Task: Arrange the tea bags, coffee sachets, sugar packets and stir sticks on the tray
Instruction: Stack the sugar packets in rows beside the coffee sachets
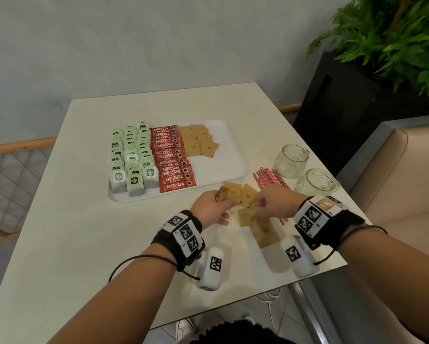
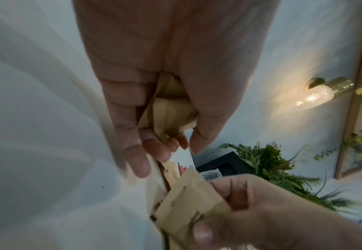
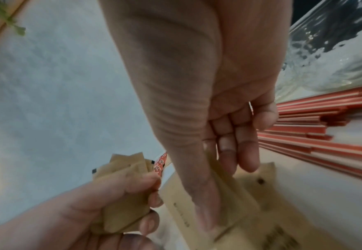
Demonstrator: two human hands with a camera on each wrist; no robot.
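Note:
A white tray [image 1: 223, 167] holds rows of green tea bags [image 1: 131, 160], red coffee sachets [image 1: 172, 161] and several brown sugar packets [image 1: 199, 141]. In front of the tray my left hand [image 1: 212, 207] grips a small stack of brown sugar packets [image 2: 169, 111], with their edges fanning past my fingers. Just to its right, my right hand [image 1: 274, 202] pinches one brown sugar packet [image 1: 248, 216] between thumb and fingers above the table. More loose sugar packets [image 1: 240, 193] lie between and under the hands. Red stir sticks [image 1: 269, 178] lie fanned on the table beyond my right hand.
Two clear glass mugs [image 1: 291, 161] [image 1: 316, 182] stand at the table's right side behind the sticks. A dark planter with a fern [image 1: 382, 45] stands past the right corner, and a beige seat [image 1: 407, 182] is on the right. The table edge runs close under my right wrist.

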